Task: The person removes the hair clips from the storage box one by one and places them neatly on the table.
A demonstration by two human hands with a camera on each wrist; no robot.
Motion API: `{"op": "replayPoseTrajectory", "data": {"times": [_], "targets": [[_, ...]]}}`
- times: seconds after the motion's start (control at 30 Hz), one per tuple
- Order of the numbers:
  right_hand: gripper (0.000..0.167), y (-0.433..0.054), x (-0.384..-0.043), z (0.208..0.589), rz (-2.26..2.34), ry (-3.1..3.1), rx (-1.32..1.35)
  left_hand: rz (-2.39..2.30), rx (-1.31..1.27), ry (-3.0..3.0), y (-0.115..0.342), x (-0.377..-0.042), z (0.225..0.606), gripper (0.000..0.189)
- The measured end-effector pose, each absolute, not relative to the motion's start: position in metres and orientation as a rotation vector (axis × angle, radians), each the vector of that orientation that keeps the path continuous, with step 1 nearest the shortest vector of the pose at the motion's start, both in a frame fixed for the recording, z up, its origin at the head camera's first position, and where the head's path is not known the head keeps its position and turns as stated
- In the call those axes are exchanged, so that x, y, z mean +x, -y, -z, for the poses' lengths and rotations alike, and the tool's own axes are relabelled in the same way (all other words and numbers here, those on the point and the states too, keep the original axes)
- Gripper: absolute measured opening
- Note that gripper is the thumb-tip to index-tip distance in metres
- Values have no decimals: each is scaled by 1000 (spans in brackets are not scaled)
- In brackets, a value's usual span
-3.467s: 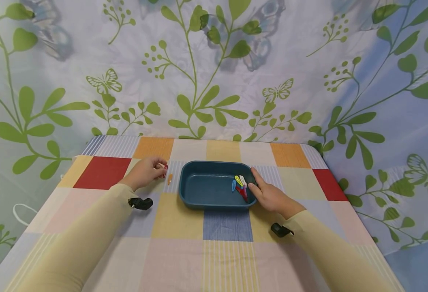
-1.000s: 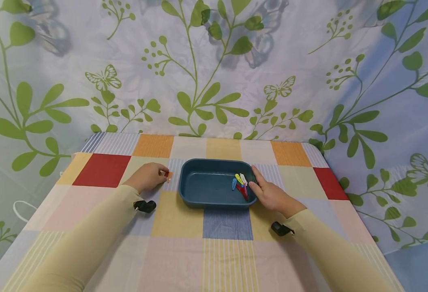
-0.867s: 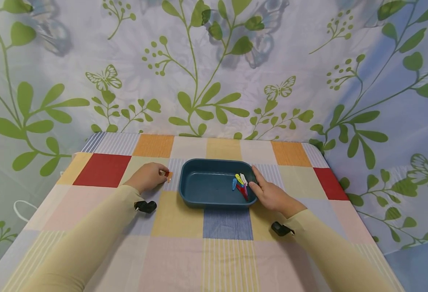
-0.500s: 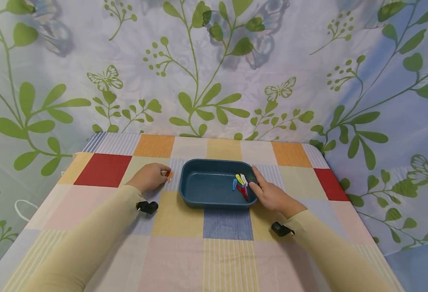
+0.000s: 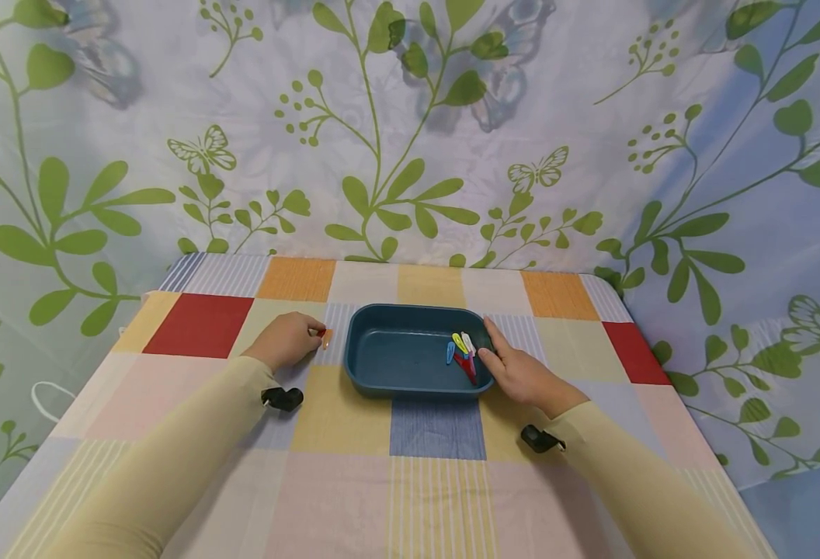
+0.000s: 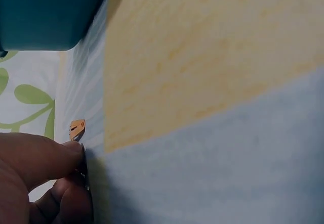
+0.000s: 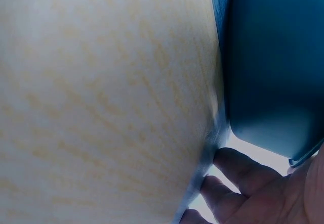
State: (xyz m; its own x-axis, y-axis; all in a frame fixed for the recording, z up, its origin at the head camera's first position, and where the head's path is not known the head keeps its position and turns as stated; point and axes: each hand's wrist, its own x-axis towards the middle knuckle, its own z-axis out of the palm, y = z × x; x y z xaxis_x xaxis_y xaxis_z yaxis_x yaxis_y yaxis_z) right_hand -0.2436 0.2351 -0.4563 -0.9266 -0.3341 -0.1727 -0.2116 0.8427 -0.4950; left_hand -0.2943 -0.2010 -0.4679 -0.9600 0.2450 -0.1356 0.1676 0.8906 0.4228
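Note:
My left hand (image 5: 286, 340) is low over the cloth left of the tray, pinching a red hair clip (image 5: 321, 333) mostly covered by the fingers. In the left wrist view, thumb (image 6: 48, 158) and finger meet on its thin edge. Right at the fingertips is an orange hair clip (image 6: 77, 128) on the cloth. A dark teal rectangular tray (image 5: 396, 390) stands in the middle of the table. My right hand (image 5: 522, 374) grips its right end, thumb at the rim and fingers along the outside. Several hair clips, including a yellow one (image 5: 458, 341), a blue one (image 5: 449, 353) and a red one (image 5: 467, 368), lie inside that end.
A patchwork cloth (image 5: 354, 497) covers the table. Behind it hangs a leaf-patterned curtain (image 5: 242, 101), which continues down the right side. A white cord loop (image 5: 45, 400) shows beyond the left table edge.
Since the earliest frame my left hand has shifted slightly right, bringing the red hair clip up against the orange one. During the last second it barely moves. The right hand and tray stay put.

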Motion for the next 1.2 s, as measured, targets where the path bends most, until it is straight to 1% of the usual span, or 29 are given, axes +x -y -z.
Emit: {"op": "replayPoseTrajectory", "data": {"times": [0.17, 0.27, 0.5, 0.77, 1.2], "targets": [[73, -235, -244, 456, 702, -2764, -419, -625, 317, -2866, 201, -293, 465, 34], [72, -235, -244, 455, 706, -2760, -417, -613, 364, -2853, 206, -295, 462, 33], [71, -235, -245, 456, 709, -2766, -420, -626, 482, -2720, 220, -307, 462, 43], [73, -235, -244, 454, 706, -2760, -415, -647, 555, -2690, 226, -310, 464, 41], [72, -234, -243, 454, 709, -2754, -412, -633, 484, -2706, 226, -305, 467, 39]]}}
